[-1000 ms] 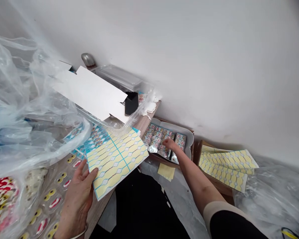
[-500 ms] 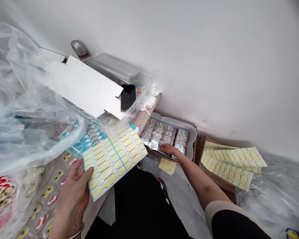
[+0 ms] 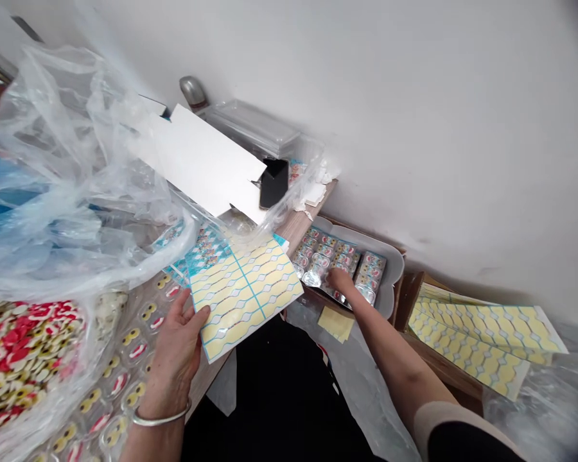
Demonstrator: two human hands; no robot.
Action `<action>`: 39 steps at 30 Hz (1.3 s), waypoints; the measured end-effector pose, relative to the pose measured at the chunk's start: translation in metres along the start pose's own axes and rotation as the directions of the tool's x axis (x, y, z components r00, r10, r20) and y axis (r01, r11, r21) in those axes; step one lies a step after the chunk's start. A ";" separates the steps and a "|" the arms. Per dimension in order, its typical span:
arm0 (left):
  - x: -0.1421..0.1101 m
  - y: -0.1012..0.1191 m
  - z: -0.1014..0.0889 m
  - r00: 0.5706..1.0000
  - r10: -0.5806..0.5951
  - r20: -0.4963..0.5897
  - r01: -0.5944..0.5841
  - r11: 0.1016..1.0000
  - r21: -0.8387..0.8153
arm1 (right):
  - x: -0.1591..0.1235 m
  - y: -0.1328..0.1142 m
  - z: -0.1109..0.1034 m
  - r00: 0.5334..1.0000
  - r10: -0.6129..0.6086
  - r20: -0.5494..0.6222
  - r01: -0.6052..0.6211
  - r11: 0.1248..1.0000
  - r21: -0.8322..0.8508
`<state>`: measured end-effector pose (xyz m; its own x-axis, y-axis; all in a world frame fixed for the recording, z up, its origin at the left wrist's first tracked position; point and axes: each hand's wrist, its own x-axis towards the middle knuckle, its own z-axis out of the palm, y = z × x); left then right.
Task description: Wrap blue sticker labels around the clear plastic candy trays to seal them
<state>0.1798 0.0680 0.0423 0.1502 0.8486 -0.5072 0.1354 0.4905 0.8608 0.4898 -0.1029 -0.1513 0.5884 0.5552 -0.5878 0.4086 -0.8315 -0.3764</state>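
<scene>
My left hand (image 3: 180, 346) pinches the left edge of a yellow sticker backing sheet (image 3: 250, 292) with blue lines and pale die-cut gaps, thumb on top. Under that sheet, blue printed sticker sheets (image 3: 209, 247) show in part on the table. My right hand (image 3: 340, 280) reaches down into a grey-lined box, its fingers curled among rows of small clear packs (image 3: 370, 276) with red-and-white and yellow pieces in them. What those fingers hold, if anything, is hidden. Several clear packs with yellow eye-like and red mouth-like pieces (image 3: 118, 383) lie on the table beside my left forearm.
A big clear plastic bag (image 3: 77, 212) covers much of the left side, with loose red and yellow pieces (image 3: 24, 359) in it. Behind lie a white cardboard piece (image 3: 202, 160) and a dark phone (image 3: 273, 184). More yellow sheets (image 3: 481, 337) rest on a carton at right.
The view has swung left, so everything sits further right in the picture. My left hand keeps the sheet. My right hand stays in the box, its fingers now less visible.
</scene>
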 end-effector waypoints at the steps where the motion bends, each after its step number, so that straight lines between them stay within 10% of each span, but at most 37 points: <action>1: -0.002 -0.001 0.001 1.000 0.001 0.010 -0.001 1.000 -0.002 | -0.009 -0.002 -0.011 0.999 -0.008 -0.036 0.009 1.000 0.026; 8: -0.011 -0.005 0.000 0.994 0.105 0.031 -0.106 0.993 0.047 | -0.094 -0.067 -0.069 0.922 -0.370 -0.114 0.379 0.807 0.453; 11: -0.016 -0.006 -0.008 0.989 0.104 0.102 -0.113 0.990 0.082 | -0.122 -0.123 -0.068 0.848 -0.524 -0.081 0.422 0.576 0.700; 15: -0.027 -0.013 -0.023 0.971 0.164 0.172 -0.201 0.952 0.232 | -0.126 -0.198 -0.044 0.806 -0.591 0.013 0.400 0.562 0.724; 21: -0.058 -0.024 -0.036 0.785 0.562 0.263 -0.588 0.539 0.604 | -0.109 -0.271 -0.018 0.830 -0.543 -0.130 0.492 0.601 0.629; 26: -0.077 -0.027 -0.025 0.713 0.307 0.630 -0.688 0.474 0.549 | -0.133 -0.212 -0.054 0.731 -0.639 -0.239 0.650 0.544 0.532; 30: -0.072 -0.042 -0.004 0.678 0.261 0.687 -0.721 0.414 0.555 | -0.139 -0.105 -0.061 0.830 -0.557 -0.028 0.482 0.692 0.537; 33: -0.067 -0.052 0.010 0.629 0.293 0.720 -0.774 0.317 0.548 | -0.120 -0.037 -0.020 0.932 -0.287 0.223 0.141 0.852 0.504; 39: -0.054 -0.054 0.039 0.434 0.400 0.807 -0.881 0.002 0.473 | -0.078 0.002 0.080 0.934 -0.199 0.297 0.019 0.858 0.513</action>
<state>0.2030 -0.0122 0.0213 0.9097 0.4053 0.0909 0.3315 -0.8403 0.4290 0.3892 -0.1490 -0.1637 0.2613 0.6781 -0.6869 0.0041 -0.7124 -0.7017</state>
